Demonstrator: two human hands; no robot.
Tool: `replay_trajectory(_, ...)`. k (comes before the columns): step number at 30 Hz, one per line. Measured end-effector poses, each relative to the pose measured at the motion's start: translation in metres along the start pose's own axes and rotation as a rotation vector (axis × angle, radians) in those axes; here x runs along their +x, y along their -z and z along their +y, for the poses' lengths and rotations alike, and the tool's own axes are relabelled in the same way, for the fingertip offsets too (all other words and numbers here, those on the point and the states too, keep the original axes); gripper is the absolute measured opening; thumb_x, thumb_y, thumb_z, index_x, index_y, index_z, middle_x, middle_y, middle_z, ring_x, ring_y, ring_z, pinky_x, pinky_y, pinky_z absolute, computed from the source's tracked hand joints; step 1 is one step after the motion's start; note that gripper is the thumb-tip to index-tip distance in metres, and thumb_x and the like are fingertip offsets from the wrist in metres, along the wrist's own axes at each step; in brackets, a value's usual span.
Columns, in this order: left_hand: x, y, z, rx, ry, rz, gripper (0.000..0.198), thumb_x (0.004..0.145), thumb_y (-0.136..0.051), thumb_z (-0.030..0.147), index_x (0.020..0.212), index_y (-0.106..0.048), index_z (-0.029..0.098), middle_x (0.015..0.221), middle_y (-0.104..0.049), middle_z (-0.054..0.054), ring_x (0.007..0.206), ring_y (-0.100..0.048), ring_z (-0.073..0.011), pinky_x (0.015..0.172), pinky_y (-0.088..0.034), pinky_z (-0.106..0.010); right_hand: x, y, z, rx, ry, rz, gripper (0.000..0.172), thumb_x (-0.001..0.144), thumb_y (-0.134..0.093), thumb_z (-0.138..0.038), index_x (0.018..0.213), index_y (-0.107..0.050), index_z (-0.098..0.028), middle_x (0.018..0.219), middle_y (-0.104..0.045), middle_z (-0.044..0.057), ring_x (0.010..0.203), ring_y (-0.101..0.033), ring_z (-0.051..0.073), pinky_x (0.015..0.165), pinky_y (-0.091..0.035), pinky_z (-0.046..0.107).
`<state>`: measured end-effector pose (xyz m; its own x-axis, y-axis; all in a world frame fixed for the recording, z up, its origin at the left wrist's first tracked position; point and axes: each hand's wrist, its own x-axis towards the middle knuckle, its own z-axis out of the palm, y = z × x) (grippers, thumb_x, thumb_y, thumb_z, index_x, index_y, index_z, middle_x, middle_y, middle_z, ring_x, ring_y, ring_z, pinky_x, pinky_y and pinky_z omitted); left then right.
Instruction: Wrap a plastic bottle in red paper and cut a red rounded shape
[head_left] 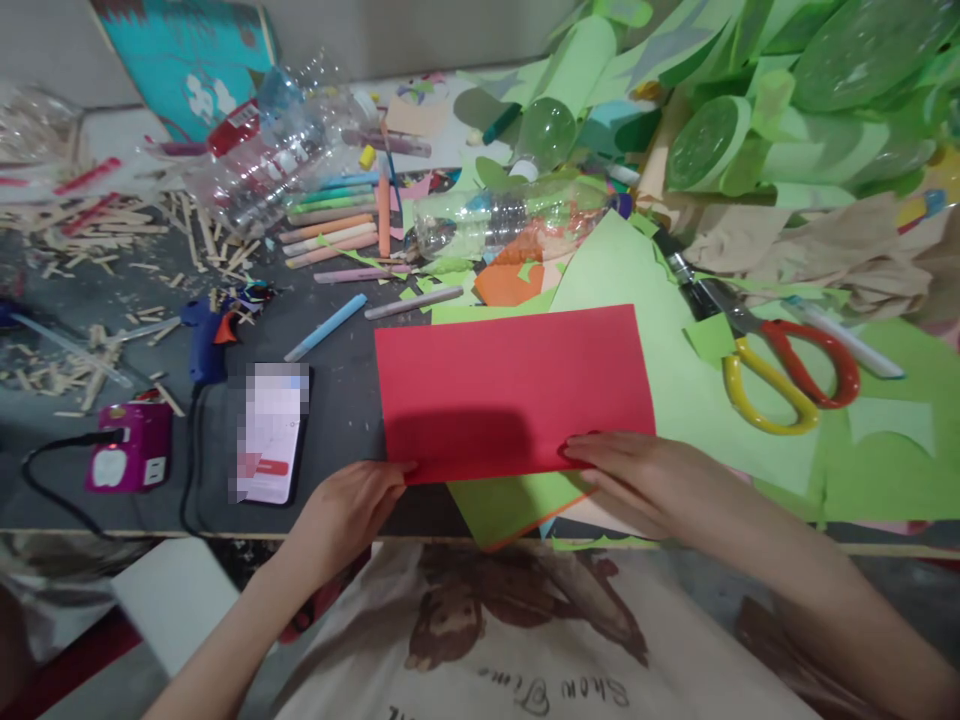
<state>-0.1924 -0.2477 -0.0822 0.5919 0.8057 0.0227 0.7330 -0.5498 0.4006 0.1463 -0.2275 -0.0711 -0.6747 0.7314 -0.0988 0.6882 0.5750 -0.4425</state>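
A rectangular sheet of red paper (510,375) lies in front of me, over sheets of green paper, with a shadow across its near part. Its near edge looks folded. At its near left corner, my left hand (349,510) has its fingers closed on the edge. My right hand (637,475) is at the near edge towards the right, fingertips on top of the red paper and the rest of the grip partly hidden. Light green paper (712,420) spreads out to the right, with scissors (750,320) with yellow and red handles lying on it.
A phone (274,440), a magenta power adapter (131,450) and a blue glue gun (204,340) with its cord are on the left. Markers (326,328), small wooden sticks (97,235), clear plastic bottles (487,220) and green-wrapped bottles (817,150) crowd the back.
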Motion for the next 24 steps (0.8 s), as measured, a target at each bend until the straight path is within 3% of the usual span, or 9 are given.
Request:
replay_trajectory(4, 0.011, -0.002, -0.003, 0.088, 0.178, -0.058, 0.034, 0.098, -0.03, 0.028, 0.082, -0.059, 0.02, 0.068, -0.069, -0.003, 0.06, -0.065, -0.0154, 0.056, -0.048, -0.025, 0.007, 0.012, 0.013, -0.068, -0.226, -0.06, 0.035, 0.098, -0.037, -0.027, 0.088, -0.069, -0.018, 0.079, -0.075, 0.007, 0.057, -0.069, 0.022, 0.046, -0.051, 0.033)
replay_trajectory(5, 0.016, -0.003, -0.005, 0.127, 0.196, -0.059, 0.035, 0.098, -0.03, 0.029, 0.082, -0.059, 0.02, 0.067, -0.068, -0.003, 0.06, -0.064, -0.0161, 0.056, -0.048, -0.025, 0.011, 0.011, 0.016, -0.081, -0.236, -0.027, 0.035, 0.098, -0.037, -0.028, 0.086, -0.069, -0.017, 0.079, -0.075, 0.007, 0.059, -0.07, 0.022, 0.048, -0.052, 0.034)
replay_trajectory(7, 0.025, -0.007, -0.011, 0.2, 0.191, -0.026, 0.034, 0.097, -0.03, 0.028, 0.083, -0.06, 0.019, 0.075, -0.069, -0.006, 0.067, -0.065, -0.018, 0.062, -0.05, -0.028, 0.018, 0.007, 0.024, -0.093, -0.185, 0.069, 0.034, 0.098, -0.037, -0.027, 0.09, -0.069, -0.015, 0.098, -0.075, 0.012, 0.083, -0.072, 0.025, 0.066, -0.058, 0.037)
replay_trajectory(10, 0.036, -0.011, -0.021, 0.286, 0.147, 0.049, 0.034, 0.097, -0.031, 0.026, 0.081, -0.06, 0.017, 0.099, -0.071, -0.012, 0.088, -0.066, -0.0218, 0.077, -0.052, -0.033, 0.024, -0.003, 0.036, -0.164, -0.1, 0.202, 0.035, 0.098, -0.036, -0.023, 0.091, -0.069, -0.012, 0.124, -0.066, 0.018, 0.114, -0.063, 0.031, 0.093, -0.053, 0.047)
replay_trajectory(13, 0.044, -0.013, -0.028, 0.332, 0.129, 0.054, 0.035, 0.097, -0.031, 0.026, 0.082, -0.061, 0.017, 0.106, -0.07, -0.013, 0.091, -0.066, -0.0232, 0.079, -0.052, -0.035, 0.022, -0.009, 0.044, -0.161, -0.117, 0.24, 0.033, 0.097, -0.04, -0.025, 0.084, -0.068, -0.013, 0.123, -0.067, 0.016, 0.111, -0.065, 0.03, 0.092, -0.054, 0.046)
replay_trajectory(16, 0.052, -0.012, -0.032, 0.39, 0.137, 0.031, 0.036, 0.098, -0.031, 0.027, 0.085, -0.064, 0.017, 0.091, -0.071, -0.011, 0.08, -0.064, -0.0237, 0.07, -0.049, -0.035, 0.02, -0.01, 0.045, -0.174, -0.155, 0.306, 0.031, 0.096, -0.044, -0.028, 0.082, -0.067, -0.013, 0.115, -0.071, 0.016, 0.098, -0.069, 0.028, 0.084, -0.058, 0.043)
replay_trajectory(20, 0.067, -0.01, -0.035, 0.498, 0.124, 0.012, 0.034, 0.096, -0.036, 0.027, 0.079, -0.064, 0.017, 0.075, -0.065, -0.009, 0.069, -0.06, -0.023, 0.062, -0.045, -0.033, 0.026, -0.014, 0.035, -0.265, -0.127, 0.334, 0.031, 0.095, -0.04, -0.017, 0.111, -0.066, -0.011, 0.131, -0.062, 0.017, 0.123, -0.057, 0.03, 0.101, -0.049, 0.049)
replay_trajectory(24, 0.078, -0.009, -0.036, 0.518, 0.145, 0.005, 0.03, 0.094, -0.039, 0.025, 0.082, -0.065, 0.016, 0.075, -0.065, -0.01, 0.071, -0.06, -0.0236, 0.064, -0.045, -0.034, 0.039, -0.026, 0.019, -0.201, -0.024, 0.168, 0.041, 0.097, -0.037, -0.021, 0.134, -0.055, -0.017, 0.145, -0.05, 0.014, 0.138, -0.043, 0.026, 0.111, -0.04, 0.049)
